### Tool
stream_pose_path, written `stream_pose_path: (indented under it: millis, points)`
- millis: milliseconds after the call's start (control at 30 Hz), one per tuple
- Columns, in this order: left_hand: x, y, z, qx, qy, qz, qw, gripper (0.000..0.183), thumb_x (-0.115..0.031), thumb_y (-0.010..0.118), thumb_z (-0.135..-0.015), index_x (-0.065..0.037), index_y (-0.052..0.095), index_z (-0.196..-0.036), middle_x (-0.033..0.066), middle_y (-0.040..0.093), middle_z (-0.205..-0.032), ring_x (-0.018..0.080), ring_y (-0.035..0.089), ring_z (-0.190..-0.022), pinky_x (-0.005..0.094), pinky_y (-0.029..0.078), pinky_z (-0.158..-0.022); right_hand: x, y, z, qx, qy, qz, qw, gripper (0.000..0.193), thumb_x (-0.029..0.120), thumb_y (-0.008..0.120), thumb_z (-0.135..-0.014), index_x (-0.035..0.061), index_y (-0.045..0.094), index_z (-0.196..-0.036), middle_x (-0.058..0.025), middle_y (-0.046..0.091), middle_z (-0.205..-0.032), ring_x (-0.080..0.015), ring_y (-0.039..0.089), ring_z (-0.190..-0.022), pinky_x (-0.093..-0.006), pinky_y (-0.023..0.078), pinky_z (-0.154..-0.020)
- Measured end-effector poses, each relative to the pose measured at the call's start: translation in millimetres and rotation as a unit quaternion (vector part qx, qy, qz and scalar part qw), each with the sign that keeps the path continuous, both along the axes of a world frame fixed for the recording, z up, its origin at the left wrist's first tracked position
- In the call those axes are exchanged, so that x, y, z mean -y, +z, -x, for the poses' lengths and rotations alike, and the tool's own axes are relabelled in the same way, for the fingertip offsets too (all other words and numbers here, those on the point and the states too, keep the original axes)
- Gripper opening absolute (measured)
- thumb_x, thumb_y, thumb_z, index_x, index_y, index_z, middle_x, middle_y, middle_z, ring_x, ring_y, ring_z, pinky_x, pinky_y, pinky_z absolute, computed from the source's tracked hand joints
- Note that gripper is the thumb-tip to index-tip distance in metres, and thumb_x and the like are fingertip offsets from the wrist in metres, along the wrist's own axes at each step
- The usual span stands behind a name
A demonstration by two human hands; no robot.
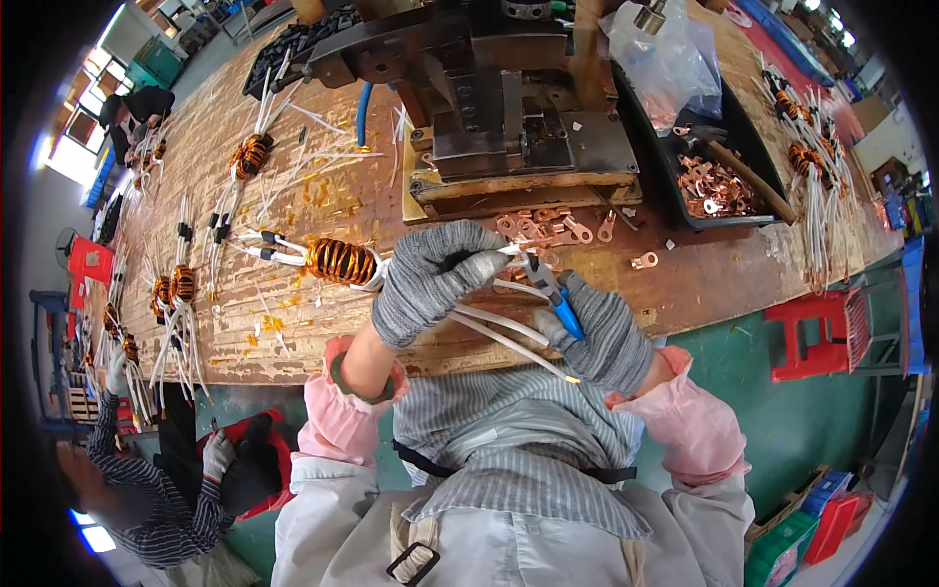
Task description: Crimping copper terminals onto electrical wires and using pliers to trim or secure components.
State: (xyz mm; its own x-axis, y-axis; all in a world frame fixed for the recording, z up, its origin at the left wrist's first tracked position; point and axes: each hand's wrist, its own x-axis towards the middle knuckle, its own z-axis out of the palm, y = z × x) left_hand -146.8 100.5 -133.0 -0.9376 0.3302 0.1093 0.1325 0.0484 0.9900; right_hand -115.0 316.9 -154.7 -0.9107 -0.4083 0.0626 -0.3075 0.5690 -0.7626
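My left hand [435, 279], in a grey knit glove, pinches a white wire [511, 250] near its end. That wire belongs to a copper-wound ring coil [341, 262] lying just left of the hand on the table. In my right hand [602, 328], also gloved, are blue-handled pliers [566, 315]; their jaws are at the wire's end beside my left fingertips. Whether the jaws are closed on the wire is too small to tell. More white wires [499, 338] from the coil run below and between my hands. Loose copper cable lugs [548, 227] lie just beyond my fingers.
A dark metal press [509, 127] stands beyond my hands. To its right, a black tray [729, 221] holds copper lugs, a hammer [748, 181] and a plastic bag [665, 64]. Wired coils lie at left and right [807, 161]. A co-worker sits at lower left; a red stool [812, 333] stands right.
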Motion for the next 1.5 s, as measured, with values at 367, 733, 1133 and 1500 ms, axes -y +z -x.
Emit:
stream_pose_path:
  millis: [367,733,1133,1500]
  points:
    - [9.6,9.9,7.1,0.017,-0.069,0.009,0.997,0.016,-0.010,0.060,-0.083,0.000,0.062,-0.095,0.0017,0.057,-0.076,0.0078,0.053,-0.067,0.0223,0.044,-0.061,-5.6,-8.8,11.3,0.110,0.097,0.133,0.980,0.035,0.025,0.058,-0.084,0.0017,0.049,-0.108,-0.0141,0.058,-0.083,-0.0261,0.059,-0.077,-0.0342,0.046,-0.068]
    - [-3.8,-0.6,5.1,-0.073,0.007,0.005,0.997,0.015,-0.007,0.060,-0.083,0.000,0.062,-0.096,0.0012,0.058,-0.078,0.0068,0.053,-0.070,0.0213,0.045,-0.064,1.9,-14.8,7.8,0.168,0.030,0.229,0.958,0.034,0.025,0.056,-0.085,0.0012,0.050,-0.109,-0.0098,0.059,-0.082,-0.0213,0.059,-0.074,-0.0311,0.047,-0.067]
    - [8.0,13.6,7.3,0.005,-0.079,0.016,0.997,0.019,-0.014,0.064,-0.080,0.002,0.062,-0.091,0.0023,0.057,-0.074,0.0093,0.053,-0.068,0.0234,0.043,-0.062,-10.3,-14.7,25.1,-0.014,0.076,0.047,0.996,0.032,0.027,0.060,-0.083,0.0017,0.052,-0.100,-0.0127,0.059,-0.080,-0.0266,0.060,-0.072,-0.0342,0.047,-0.064]
    - [13.8,7.7,10.5,-0.043,-0.140,0.044,0.988,0.016,-0.014,0.058,-0.085,-0.001,0.061,-0.094,0.0012,0.057,-0.075,0.0076,0.051,-0.069,0.0230,0.043,-0.062,-12.7,-7.7,25.1,0.207,0.197,0.231,0.930,0.032,0.023,0.058,-0.086,0.0028,0.051,-0.109,-0.0075,0.059,-0.093,-0.0170,0.057,-0.087,-0.0304,0.045,-0.076]
